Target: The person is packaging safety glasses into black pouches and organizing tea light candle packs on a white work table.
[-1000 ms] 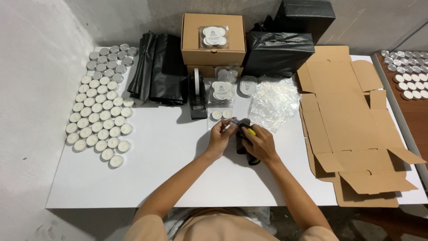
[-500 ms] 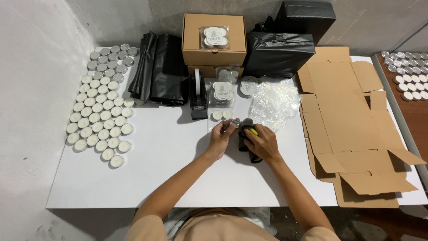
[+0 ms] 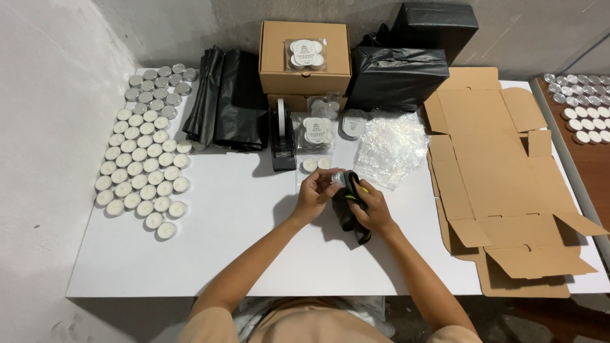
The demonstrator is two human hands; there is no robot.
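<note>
Wide white bench fills the view, pushed up against a rough grey wall, and everything on it sits in reach around a bare patch in the middle. Out on the right lies a flattened brown cardboard box, unfolded with its flaps spread past the bench edge. At the back, black plastic-wrapped bundles and a closed brown carton stand clear of the hands, with a heap of black bags beside them. Down the left side, rows of white tealight candles are packed edge to edge. A crumpled pile of clear bags sits just beyond the hands, a black tape dispenser upright to its left. Now the centre: the right hand has its grip clamped around a black handheld tool, while the left hand pinches a small tealight at the tool's upper end, both raised just above the bench surface.
</note>
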